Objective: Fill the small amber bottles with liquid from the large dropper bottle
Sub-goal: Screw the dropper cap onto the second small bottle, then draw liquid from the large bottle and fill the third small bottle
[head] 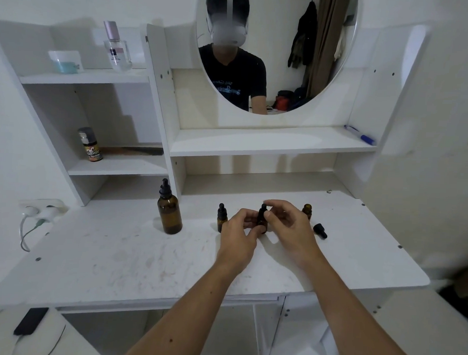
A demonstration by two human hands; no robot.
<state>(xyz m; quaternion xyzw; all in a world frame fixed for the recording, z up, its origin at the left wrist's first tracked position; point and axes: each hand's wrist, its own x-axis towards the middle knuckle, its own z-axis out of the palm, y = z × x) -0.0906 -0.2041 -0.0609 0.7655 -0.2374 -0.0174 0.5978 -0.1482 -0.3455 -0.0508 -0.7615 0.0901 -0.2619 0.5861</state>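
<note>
A white dressing table (133,256) carries everything. The large dropper bottle (169,210) stands upright, capped, toward its back edge, left of centre. Near the middle, the left hand (237,231) grips a small amber bottle (262,218) at its base while the right hand (288,222) pinches its dropper cap. A second capped small bottle (221,217) stands just left; an uncapped one (307,210) stands right — its loose dropper cap (320,230) lies beside it.

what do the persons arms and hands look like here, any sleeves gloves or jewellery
Both forearms are bare up to the bottom edge of the picture: no sleeves in view. The left hand and right hand wear no gloves, and no watch or bracelet shows at either wrist. Whether a finger carries a ring is too small to tell.
</note>
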